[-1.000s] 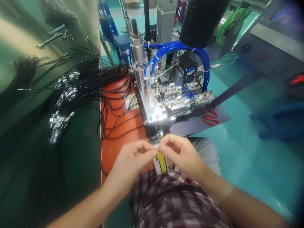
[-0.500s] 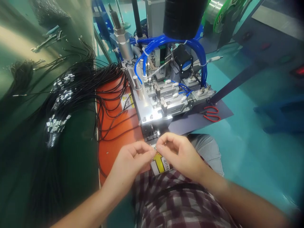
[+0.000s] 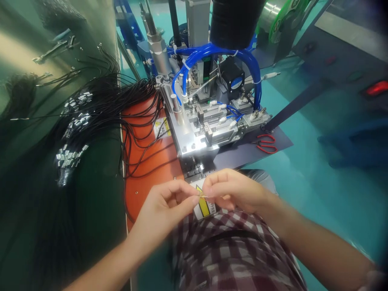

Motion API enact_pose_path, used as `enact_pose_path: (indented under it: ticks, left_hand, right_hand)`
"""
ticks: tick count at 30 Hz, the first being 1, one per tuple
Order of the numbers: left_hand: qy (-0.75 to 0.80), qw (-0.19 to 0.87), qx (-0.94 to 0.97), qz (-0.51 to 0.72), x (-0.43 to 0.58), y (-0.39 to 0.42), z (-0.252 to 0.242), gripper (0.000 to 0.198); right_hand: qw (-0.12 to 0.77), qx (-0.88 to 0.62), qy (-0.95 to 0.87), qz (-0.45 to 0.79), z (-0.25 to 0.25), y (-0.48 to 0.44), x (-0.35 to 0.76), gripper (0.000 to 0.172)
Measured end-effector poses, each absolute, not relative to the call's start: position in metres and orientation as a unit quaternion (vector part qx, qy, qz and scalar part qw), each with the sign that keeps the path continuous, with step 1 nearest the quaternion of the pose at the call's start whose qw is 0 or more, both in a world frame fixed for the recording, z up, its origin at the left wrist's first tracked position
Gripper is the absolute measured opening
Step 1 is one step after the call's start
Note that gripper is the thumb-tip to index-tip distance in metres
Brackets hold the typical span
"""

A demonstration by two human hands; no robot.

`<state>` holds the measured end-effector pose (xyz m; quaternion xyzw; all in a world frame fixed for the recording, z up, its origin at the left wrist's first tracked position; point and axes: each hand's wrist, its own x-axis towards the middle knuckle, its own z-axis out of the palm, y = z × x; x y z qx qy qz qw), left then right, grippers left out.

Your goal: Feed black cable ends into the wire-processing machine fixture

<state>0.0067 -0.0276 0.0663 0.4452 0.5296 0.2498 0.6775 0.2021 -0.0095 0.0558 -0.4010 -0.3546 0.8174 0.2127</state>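
Filling the middle of the view, the metal machine (image 3: 189, 139) stands with a thick arch of blue tubes (image 3: 212, 50) rising over it. On the machine's left side, as the person faces it, a heap of black cables (image 3: 103, 97) spreads out, some of its strands crossing the orange plate (image 3: 151, 202) that borders the machine. On the machine's right side is a dark grey sheet (image 3: 239, 162), with red-handled cutters (image 3: 266, 144) lying on it.

At the machine's near end, between it and the person's checked shirt (image 3: 236, 258), are the left hand (image 3: 168, 204) and the right hand (image 3: 238, 190), their fingertips almost meeting. Below and between them, just in front of the machine, a label with a yellow arrow (image 3: 205, 207) shows.

Smallest is a fine pale strand (image 3: 204, 197), in front of the machine's near end and above the label. It lies in the narrow gap between the two sets of fingertips, its long axis running crosswise from one hand towards the other; both hands are about equally near. The left thumb and forefinger look pinched together on one end of it. The right thumb and forefinger are drawn close, the other fingers curled beneath, and the strand's other end reaches just beside them; whether they grip it I cannot tell.
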Motion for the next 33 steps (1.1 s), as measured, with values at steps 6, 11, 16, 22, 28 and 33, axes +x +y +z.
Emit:
enact_pose_path:
  ticks: [6, 11, 16, 22, 28, 33]
  left_hand:
    - [0.522, 0.673, 0.456, 0.260, 0.005, -0.028, 0.068, 0.020]
    - [0.529, 0.659, 0.474, 0.246, 0.008, -0.029, 0.069, 0.020]
    - [0.552, 0.612, 0.519, 0.227, 0.011, -0.032, 0.069, 0.017]
    - [0.548, 0.638, 0.490, 0.229, 0.008, -0.029, 0.063, 0.019]
    - [0.537, 0.679, 0.442, 0.235, 0.008, -0.026, 0.059, 0.020]
    - [0.549, 0.636, 0.486, 0.241, 0.009, -0.028, 0.057, 0.019]
  right_hand:
    - [0.254, -0.388, -0.341, 0.818, 0.049, -0.017, 0.199, 0.013]
    - [0.278, -0.437, -0.435, 0.737, 0.056, -0.026, 0.198, 0.015]
    - [0.246, -0.474, -0.681, 0.500, 0.073, -0.026, 0.202, 0.013]
    - [0.206, -0.371, -0.904, 0.051, 0.070, -0.032, 0.203, 0.028]
    - [0.277, -0.384, -0.881, 0.025, 0.053, -0.036, 0.202, 0.028]
    - [0.277, -0.403, -0.872, 0.021, 0.058, -0.036, 0.197, 0.030]
